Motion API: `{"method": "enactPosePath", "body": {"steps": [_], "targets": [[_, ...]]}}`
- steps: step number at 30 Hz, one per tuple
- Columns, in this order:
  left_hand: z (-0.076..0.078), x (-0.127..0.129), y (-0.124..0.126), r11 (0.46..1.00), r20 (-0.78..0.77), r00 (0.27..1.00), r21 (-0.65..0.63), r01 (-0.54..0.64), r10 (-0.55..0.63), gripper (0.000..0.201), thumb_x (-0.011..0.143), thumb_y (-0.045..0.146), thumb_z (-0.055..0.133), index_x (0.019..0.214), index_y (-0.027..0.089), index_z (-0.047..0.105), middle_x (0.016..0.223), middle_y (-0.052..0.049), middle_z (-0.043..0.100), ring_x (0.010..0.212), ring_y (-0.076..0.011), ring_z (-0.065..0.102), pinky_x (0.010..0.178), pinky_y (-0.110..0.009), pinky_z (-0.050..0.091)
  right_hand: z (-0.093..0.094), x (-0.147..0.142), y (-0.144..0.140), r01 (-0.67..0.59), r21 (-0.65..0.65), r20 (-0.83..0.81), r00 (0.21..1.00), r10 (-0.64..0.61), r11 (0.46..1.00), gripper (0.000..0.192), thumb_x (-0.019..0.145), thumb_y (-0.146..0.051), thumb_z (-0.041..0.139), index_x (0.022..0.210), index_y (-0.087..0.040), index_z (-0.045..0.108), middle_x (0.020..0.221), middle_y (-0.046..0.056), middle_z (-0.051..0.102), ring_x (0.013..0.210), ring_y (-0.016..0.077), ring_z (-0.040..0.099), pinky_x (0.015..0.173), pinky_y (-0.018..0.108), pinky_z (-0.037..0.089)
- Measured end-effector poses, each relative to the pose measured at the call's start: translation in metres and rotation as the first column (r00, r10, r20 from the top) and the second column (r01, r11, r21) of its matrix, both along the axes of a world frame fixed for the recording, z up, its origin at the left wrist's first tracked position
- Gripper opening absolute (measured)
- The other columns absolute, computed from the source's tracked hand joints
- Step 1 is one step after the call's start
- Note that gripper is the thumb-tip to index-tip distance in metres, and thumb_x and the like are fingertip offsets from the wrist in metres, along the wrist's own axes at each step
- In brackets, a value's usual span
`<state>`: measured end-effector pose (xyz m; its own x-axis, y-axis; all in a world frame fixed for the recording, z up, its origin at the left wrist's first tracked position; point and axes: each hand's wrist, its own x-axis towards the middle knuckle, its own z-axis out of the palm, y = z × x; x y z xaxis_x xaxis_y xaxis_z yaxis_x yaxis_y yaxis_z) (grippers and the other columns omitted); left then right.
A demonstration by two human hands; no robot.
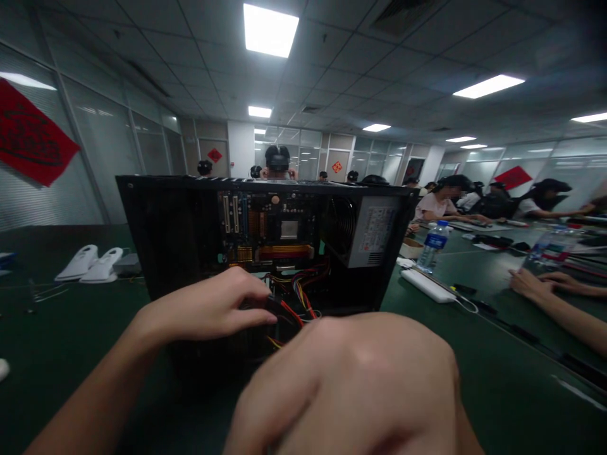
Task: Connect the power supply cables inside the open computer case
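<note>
An open black computer case (265,184) stands upright on the table before me, its inside facing me. A motherboard (289,212) with a bare silver processor is mounted in it, and a power supply (372,230) sits at the upper right. Coloured cables (300,294) hang below the board. My left hand (220,303) reaches to the lower front of the case, thumb and forefinger curled about something dark beside the red wires. Close to the camera, my right hand (360,379) is curled with its knuckles up. Its fingertips and anything in them are hidden.
The green table (497,392) extends on both sides. White plastic objects (99,265) lie at left. At right are a water bottle (434,246), a white power strip (427,285) and another person's hands (533,284). More people sit farther back.
</note>
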<state>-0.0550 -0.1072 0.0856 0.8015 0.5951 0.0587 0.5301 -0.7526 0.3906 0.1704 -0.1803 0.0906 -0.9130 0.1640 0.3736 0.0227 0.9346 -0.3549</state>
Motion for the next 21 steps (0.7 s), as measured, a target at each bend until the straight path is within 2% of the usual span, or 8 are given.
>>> {"method": "enactPosePath", "body": {"steps": [1, 3, 5, 7, 9, 12, 17, 21], "targets": [[0.001, 0.001, -0.001, 1.000, 0.043, 0.999, 0.013, 0.006, -0.007, 0.028, 0.097, 0.035, 0.055, 0.082, 0.016, 0.071, 0.080, -0.001, 0.069, 0.073, -0.0145, 0.062, 0.066, -0.024, 0.044, 0.006, -0.004, 0.006, 0.001, 0.024, 0.007, 1.000, -0.001, 1.000, 0.024, 0.099, -0.032, 0.059, 0.117, -0.027, 0.074, 0.107, 0.001, 0.074, 0.100, 0.0158, 0.069, 0.087, 0.018, 0.055], [0.001, 0.004, -0.002, 0.999, 0.141, 0.990, 0.047, 0.023, -0.030, 0.027, 0.097, 0.033, 0.054, 0.083, 0.017, 0.070, 0.084, 0.000, 0.070, 0.076, -0.0143, 0.062, 0.067, -0.023, 0.045, 0.014, -0.008, 0.016, 0.176, 0.035, -0.126, 0.977, -0.170, 0.984, 0.027, 0.099, -0.034, 0.060, 0.120, -0.021, 0.070, 0.113, 0.006, 0.071, 0.102, 0.0173, 0.068, 0.092, 0.024, 0.053], [0.001, 0.006, -0.001, 0.995, 0.226, 0.974, 0.097, -0.002, -0.020, 0.026, 0.095, 0.035, 0.056, 0.084, 0.017, 0.071, 0.086, -0.001, 0.071, 0.077, -0.0148, 0.062, 0.069, -0.024, 0.046, 0.015, -0.008, 0.025, 0.408, 0.023, -0.236, 0.889, -0.392, 0.913, 0.033, 0.097, -0.034, 0.063, 0.125, -0.018, 0.065, 0.118, 0.010, 0.069, 0.107, 0.0205, 0.065, 0.095, 0.031, 0.052], [0.000, 0.009, 0.000, 0.988, 0.287, 0.957, 0.136, -0.074, 0.032, 0.029, 0.094, 0.039, 0.057, 0.083, 0.017, 0.072, 0.083, -0.001, 0.072, 0.076, -0.0153, 0.063, 0.070, -0.024, 0.047, 0.010, -0.004, 0.031, 0.532, 0.024, -0.225, 0.828, -0.514, 0.847, 0.040, 0.095, -0.032, 0.066, 0.132, -0.019, 0.060, 0.121, 0.011, 0.067, 0.109, 0.0228, 0.064, 0.095, 0.034, 0.052], [-0.001, 0.012, 0.000, 0.981, 0.332, 0.939, 0.135, -0.138, 0.086, 0.031, 0.095, 0.042, 0.056, 0.087, 0.018, 0.074, 0.086, -0.002, 0.073, 0.079, -0.0165, 0.064, 0.073, -0.025, 0.049, 0.005, 0.001, 0.037, 0.555, 0.016, -0.146, 0.824, -0.547, 0.832, 0.045, 0.094, -0.029, 0.067, 0.137, -0.021, 0.055, 0.116, 0.009, 0.069, 0.104, 0.0225, 0.066, 0.090, 0.034, 0.053], [-0.001, 0.013, 0.000, 0.981, 0.358, 0.927, 0.114, -0.160, 0.110, 0.032, 0.096, 0.046, 0.055, 0.097, 0.020, 0.074, 0.099, -0.003, 0.074, 0.090, -0.0192, 0.065, 0.081, -0.027, 0.051, 0.001, 0.007, 0.044, 0.555, -0.036, -0.072, 0.828, -0.556, 0.831, 0.044, 0.096, -0.022, 0.060, 0.140, -0.022, 0.053, 0.100, 0.005, 0.071, 0.087, 0.0184, 0.068, 0.079, 0.030, 0.054], [-0.003, 0.000, 0.005, 0.997, 0.136, 0.988, 0.010, -0.077, 0.075, 0.041, 0.089, 0.051, 0.065, 0.120, 0.025, 0.068, 0.117, -0.004, 0.071, 0.104, -0.0222, 0.065, 0.090, -0.030, 0.051, 0.004, 0.015, 0.055, 0.581, -0.127, -0.125, 0.795, -0.594, 0.804, 0.044, 0.097, -0.022, 0.058, 0.141, -0.019, 0.053, 0.083, 0.002, 0.069, 0.068, 0.0153, 0.064, 0.065, 0.028, 0.055], [-0.003, -0.006, 0.009, 0.999, 0.073, 0.997, 0.032, -0.034, 0.032, 0.025, 0.095, 0.041, 0.059, 0.105, 0.024, 0.074, 0.101, -0.002, 0.074, 0.091, -0.0181, 0.068, 0.082, -0.026, 0.051, 0.006, 0.024, 0.061, 0.627, -0.239, -0.202, 0.715, -0.670, 0.741, 0.048, 0.096, -0.025, 0.059, 0.143, -0.018, 0.051, 0.086, 0.004, 0.071, 0.076, 0.0186, 0.068, 0.067, 0.030, 0.057]]}}
